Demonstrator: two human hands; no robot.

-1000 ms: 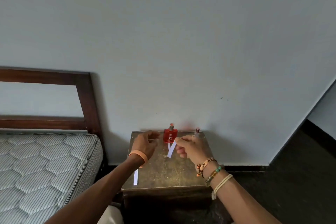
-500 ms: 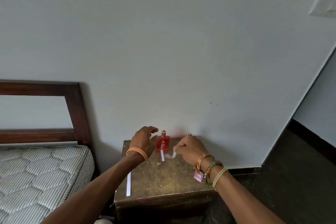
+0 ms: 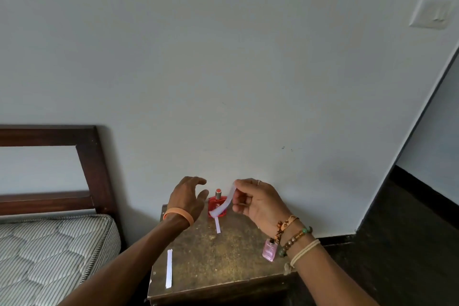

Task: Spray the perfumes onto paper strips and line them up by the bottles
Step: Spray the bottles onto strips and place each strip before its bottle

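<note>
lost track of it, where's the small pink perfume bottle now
Head view: the small pink perfume bottle stands on the right side of the worn brown table, near the front edge, beside the beaded bracelets on the right wrist.

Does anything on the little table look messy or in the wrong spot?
A bit. The long strip lies alone by the table's front left edge, with no bottle near it. The held strip, pinched in the right hand, droops in a curl across the red bottle. No spill shows.

Home bedroom: mattress [image 3: 49, 251], wooden headboard [image 3: 92, 169], bedside table [image 3: 211, 268]
</note>
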